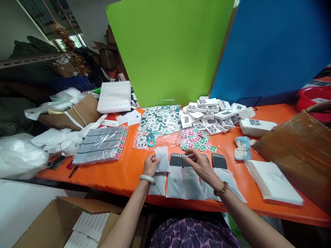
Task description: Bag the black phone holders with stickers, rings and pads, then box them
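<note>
Near the front edge of the tabletop [126, 175], the left hand [150, 165] pinches a frosted pouch [162, 159], likely light and slippery, best held by its edge, the right hand [201, 166] empty, fingers parted.

Flat white pouches [174, 186] lay in a row, dark round-cornered gadgets [219, 161] poking out the far ends of some. A white sheet [162, 161] overlapped the leftmost one, couldn't tell if folded or separate.
</note>
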Available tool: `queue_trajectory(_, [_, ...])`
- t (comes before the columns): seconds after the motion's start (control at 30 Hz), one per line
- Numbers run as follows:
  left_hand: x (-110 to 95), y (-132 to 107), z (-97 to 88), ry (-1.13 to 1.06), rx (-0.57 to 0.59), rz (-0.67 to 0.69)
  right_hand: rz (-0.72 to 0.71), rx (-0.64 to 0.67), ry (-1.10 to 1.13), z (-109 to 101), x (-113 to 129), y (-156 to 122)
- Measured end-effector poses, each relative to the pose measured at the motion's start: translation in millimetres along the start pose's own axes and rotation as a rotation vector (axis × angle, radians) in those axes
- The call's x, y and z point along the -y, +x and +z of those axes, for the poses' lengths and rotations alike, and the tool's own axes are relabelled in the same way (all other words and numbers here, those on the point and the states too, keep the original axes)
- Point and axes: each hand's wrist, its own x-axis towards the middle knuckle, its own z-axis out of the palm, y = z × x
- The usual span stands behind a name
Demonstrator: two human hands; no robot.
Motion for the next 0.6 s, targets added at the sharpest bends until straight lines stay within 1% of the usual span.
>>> queue_trajectory(0.07, [3,18,-2.4,0.121,-0.056,0.006,-0.002,-0.092,-0.053,-31,-12,-13])
queue_trajectory(0.13, [5,30,-3.7,0.242,-0.104,0.015,0.014,-0.199,-0.106,-64,-29,-28])
queue_trajectory(0.2, [5,36,-2.7,0.352,-0.142,0.026,0.057,-0.303,-0.157,-97,-48,-42])
queue_trajectory(0.3, [1,37,3.2,0.485,-0.177,0.039,0.111,-0.481,-0.272,-140,-69,-62])
queue_trajectory(0.4, [-4,34,10.9,0.584,-0.178,0.050,0.101,-0.581,-0.478,-173,-78,-77])
queue_trajectory(0.5, [-6,34,15.5,0.652,-0.155,0.076,0.082,-0.658,-0.688,-199,-82,-85])
queue_trajectory(0.6, [-3,35,15.5,0.744,-0.170,0.131,0.124,-0.652,-0.864,-218,-87,-91])
